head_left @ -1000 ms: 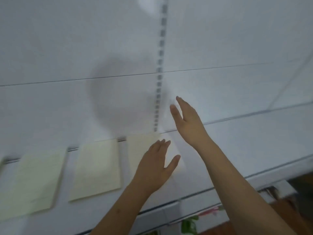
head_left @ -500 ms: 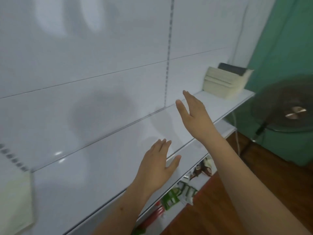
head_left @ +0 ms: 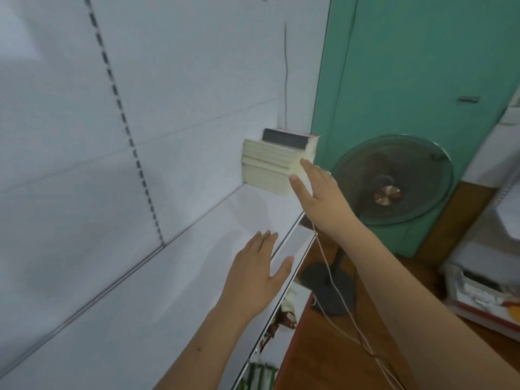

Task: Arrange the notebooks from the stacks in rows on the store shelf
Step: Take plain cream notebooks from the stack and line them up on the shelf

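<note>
- While both hands are up over the white shelf [head_left: 174, 277], neither one holds anything.
- The right hand [head_left: 318, 198], just right of the frame's centre, has its fingers straight and loosely spread, the thumb apart from the rest. Its fingertips [head_left: 305, 163] lie over the near lower corner of the stack of notebooks [head_left: 270, 167]; whether they touch the stack cannot be told.
- The left hand [head_left: 253, 277], lower and a little left of centre, is flat and spread, palm down, over the front edge of the shelf. Contact with the shelf cannot be told.
- The stack of notebooks sits at the far end of the shelf, slightly above the middle of the frame, against the white back panel [head_left: 183, 80]. Its page edges are cream, and a dark-covered book with a reddish edge [head_left: 284, 137] lies on top.
- A slotted upright [head_left: 123, 119] runs down the back panel in the left half of the frame.
- Right of the stack, a standing fan [head_left: 391, 178] stands before a green wall [head_left: 422, 66]; its base [head_left: 323, 280] rests on a brown wooden floor [head_left: 323, 347].
- A thin white cord [head_left: 337, 299] hangs across the floor area at lower right.
- Blurred packaged goods [head_left: 284, 316] show under the shelf's front edge at the bottom centre.
</note>
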A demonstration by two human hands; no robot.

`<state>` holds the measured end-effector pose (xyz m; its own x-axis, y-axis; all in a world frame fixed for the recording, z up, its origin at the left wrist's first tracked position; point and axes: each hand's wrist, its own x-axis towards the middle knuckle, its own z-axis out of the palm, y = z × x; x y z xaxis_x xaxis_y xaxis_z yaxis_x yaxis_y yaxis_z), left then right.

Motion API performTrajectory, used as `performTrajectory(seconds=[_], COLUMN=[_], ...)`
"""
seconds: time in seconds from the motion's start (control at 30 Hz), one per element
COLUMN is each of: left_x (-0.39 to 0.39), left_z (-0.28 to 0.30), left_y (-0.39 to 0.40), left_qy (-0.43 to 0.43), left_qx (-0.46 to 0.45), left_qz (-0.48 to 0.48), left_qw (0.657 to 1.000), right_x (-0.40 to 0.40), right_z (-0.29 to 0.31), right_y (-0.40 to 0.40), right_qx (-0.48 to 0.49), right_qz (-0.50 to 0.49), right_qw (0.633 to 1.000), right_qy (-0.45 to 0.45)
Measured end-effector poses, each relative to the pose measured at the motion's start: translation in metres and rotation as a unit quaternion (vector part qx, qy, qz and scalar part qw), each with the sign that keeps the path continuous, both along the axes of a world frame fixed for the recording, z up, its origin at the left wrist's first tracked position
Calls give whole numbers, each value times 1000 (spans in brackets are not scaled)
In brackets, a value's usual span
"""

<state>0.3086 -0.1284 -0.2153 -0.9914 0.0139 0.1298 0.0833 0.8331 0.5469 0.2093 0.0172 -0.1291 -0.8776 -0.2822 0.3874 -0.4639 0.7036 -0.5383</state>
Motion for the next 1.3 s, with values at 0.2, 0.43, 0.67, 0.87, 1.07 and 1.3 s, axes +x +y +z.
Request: performTrajectory(seconds=[0.2,0.43,0.67,0.87,1.07,1.3], left_x=[-123,-221,-294,-331,-356,-325], left_z=[19,15,-2,6,34,26], left_y=[-4,-4,4,11,24,0], left_qy=[-3,-12,-15,7,71,142], left_qx=[-24,-33,19,203,617,634], left_qz=[-7,16,121,253,265,360], left_qw=[1000,999,992,946,737,670], right_x=[-122,-244,-355,-373,-328,-361], right_z=[27,1,-48,-71,-71,-61], right_y=[6,15,-8,-11,-5,-3], right_qx=[27,40,96,67,-46,-19], right_qz=[-29,-6,103,121,248,228], right_qw=[999,999,988,990,963,972], right_qy=[18,-9,-62,20,94,49])
